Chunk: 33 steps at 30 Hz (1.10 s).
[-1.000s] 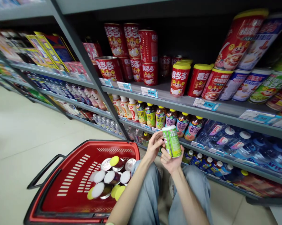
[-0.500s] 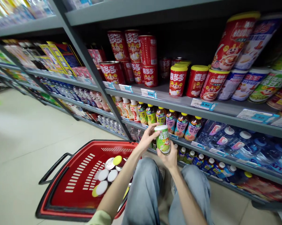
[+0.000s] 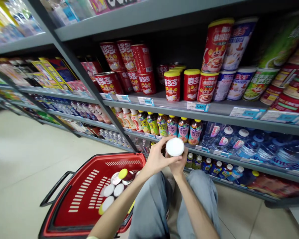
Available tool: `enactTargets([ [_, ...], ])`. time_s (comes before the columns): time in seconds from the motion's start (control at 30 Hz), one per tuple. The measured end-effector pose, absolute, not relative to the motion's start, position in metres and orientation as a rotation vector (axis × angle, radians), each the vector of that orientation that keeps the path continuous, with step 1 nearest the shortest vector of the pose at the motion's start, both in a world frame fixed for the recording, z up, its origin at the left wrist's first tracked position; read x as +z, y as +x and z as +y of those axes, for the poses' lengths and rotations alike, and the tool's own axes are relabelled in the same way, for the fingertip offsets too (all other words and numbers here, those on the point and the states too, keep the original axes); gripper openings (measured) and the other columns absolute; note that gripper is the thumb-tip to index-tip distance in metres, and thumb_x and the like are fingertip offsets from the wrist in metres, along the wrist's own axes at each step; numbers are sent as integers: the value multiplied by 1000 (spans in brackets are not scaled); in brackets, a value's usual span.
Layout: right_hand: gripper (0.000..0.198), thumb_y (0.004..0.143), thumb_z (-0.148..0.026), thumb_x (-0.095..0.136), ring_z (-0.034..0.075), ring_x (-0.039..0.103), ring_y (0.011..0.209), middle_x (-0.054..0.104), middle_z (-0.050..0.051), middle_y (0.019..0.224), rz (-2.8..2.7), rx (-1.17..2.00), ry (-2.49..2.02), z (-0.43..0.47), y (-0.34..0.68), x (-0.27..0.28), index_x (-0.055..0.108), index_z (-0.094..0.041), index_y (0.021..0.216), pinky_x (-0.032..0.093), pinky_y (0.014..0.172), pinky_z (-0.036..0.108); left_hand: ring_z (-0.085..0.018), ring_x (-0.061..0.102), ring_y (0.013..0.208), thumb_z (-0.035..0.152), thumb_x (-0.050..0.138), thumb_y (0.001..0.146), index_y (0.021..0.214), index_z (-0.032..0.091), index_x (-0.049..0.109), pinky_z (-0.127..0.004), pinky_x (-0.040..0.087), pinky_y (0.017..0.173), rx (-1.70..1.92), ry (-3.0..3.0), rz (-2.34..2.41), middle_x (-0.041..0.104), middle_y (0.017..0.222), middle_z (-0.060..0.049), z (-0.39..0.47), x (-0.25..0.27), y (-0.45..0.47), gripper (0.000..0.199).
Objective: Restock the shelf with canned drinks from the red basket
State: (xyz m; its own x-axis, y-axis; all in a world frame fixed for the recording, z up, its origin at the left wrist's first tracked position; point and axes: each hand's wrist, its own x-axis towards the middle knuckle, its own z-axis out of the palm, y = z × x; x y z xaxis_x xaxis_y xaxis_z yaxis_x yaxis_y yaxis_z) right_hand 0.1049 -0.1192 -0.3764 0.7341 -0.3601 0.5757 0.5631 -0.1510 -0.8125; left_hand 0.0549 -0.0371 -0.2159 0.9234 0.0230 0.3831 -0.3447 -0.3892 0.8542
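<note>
Gripping a white-lidded can (image 3: 175, 147) in front of the shelving, lid facing my camera, so I can't see inside. Left hand (image 3: 155, 157): part-open, thumb and fingers curved around the lid end. Right hand (image 3: 179, 165): closed around the side, fingers mostly hidden. Red basket (image 3: 64, 191) at left holds loose cans (image 3: 118, 190): white lids, yellow lids, bare metal ends. My left forearm (image 3: 124, 204) blocks part of it. Stacked red cans (image 3: 141, 59) stand on the shelf (image 3: 169, 110).

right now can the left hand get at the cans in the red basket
Likely yes: the red basket is open above and several cans lie uncovered, though the left hand is on the held white-lidded can.
</note>
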Motion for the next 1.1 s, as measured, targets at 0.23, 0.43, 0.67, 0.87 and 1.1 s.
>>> enactTargets([
  [0.23, 38, 93, -36, 64, 27, 57, 114, 51, 10, 121, -191, -1001, -1489, -139, 102, -361, 51, -26, 128, 51, 97, 52, -34, 72, 108, 34, 98, 53, 110, 22, 69, -44, 54, 99, 500, 1924, -213, 76, 118, -10, -66, -219, 47, 65],
  [0.43, 35, 94, -34, 60, 26, 59, 109, 53, 8, 119, -190, -1050, -1404, -149, 106, -364, 51, -27, 127, 52, 95, 49, -34, 72, 109, 33, 98, 52, 108, 22, 67, -43, 54, 98, 420, 2049, -418, 77, 115, -11, -69, -209, 48, 65],
  [0.67, 32, 90, -32, 63, 26, 60, 109, 55, 7, 118, -191, -1055, -1308, -155, 111, -362, 56, -27, 121, 52, 94, 46, -34, 70, 113, 33, 98, 53, 117, 23, 65, -41, 54, 98, 280, 2089, -553, 74, 123, -13, -70, -199, 53, 72],
  [0.87, 42, 85, -42, 68, 26, 61, 108, 58, 8, 115, -125, -1054, -1230, -152, 113, -354, 54, -24, 120, 51, 97, 48, -30, 71, 112, 36, 92, 65, 116, 23, 67, -38, 54, 99, 359, 2144, -582, 75, 122, -11, -79, -189, 55, 58],
  [1.1, 65, 81, -40, 77, 16, 64, 77, 65, 7, 109, 8, -634, -1176, -151, 119, -351, 43, -21, 132, 55, 67, 29, -22, 71, 101, 40, 90, 70, 107, 20, 64, -31, 57, 86, 530, 1964, -562, 73, 117, -10, -92, -122, 68, 49],
])
